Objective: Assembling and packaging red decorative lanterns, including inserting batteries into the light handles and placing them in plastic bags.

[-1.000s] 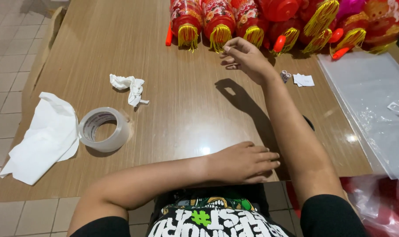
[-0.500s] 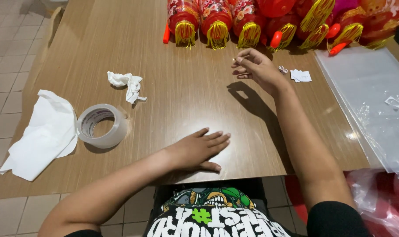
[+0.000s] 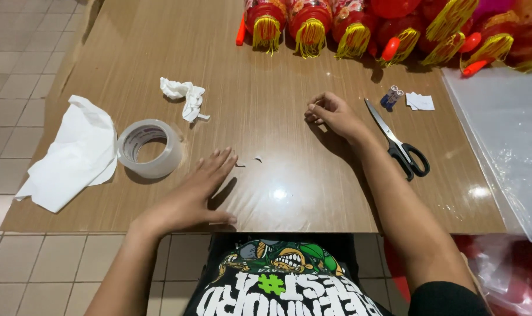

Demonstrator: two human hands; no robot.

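Observation:
My left hand [image 3: 197, 190] lies flat on the brown wooden table [image 3: 266, 117], fingers apart and pointing toward a roll of clear tape [image 3: 149, 147]. A tiny white scrap [image 3: 257, 158] lies just past its fingertips. My right hand [image 3: 330, 113] rests further out on the table with its fingers curled together; whether it pinches something small I cannot tell. Black-handled scissors [image 3: 397, 141] lie just right of that hand's wrist.
A white cloth [image 3: 72, 155] hangs over the left edge. A crumpled tissue [image 3: 185, 96] lies mid-table. Red lanterns with yellow tassels [image 3: 348, 23] line the far edge. Two small batteries [image 3: 390, 97] and white paper bits [image 3: 421, 102] lie near a clear plastic sheet [image 3: 500, 129].
My left hand slid from the near edge toward the tape roll. My right hand pulled back from the lanterns to mid-table, uncovering the scissors and batteries.

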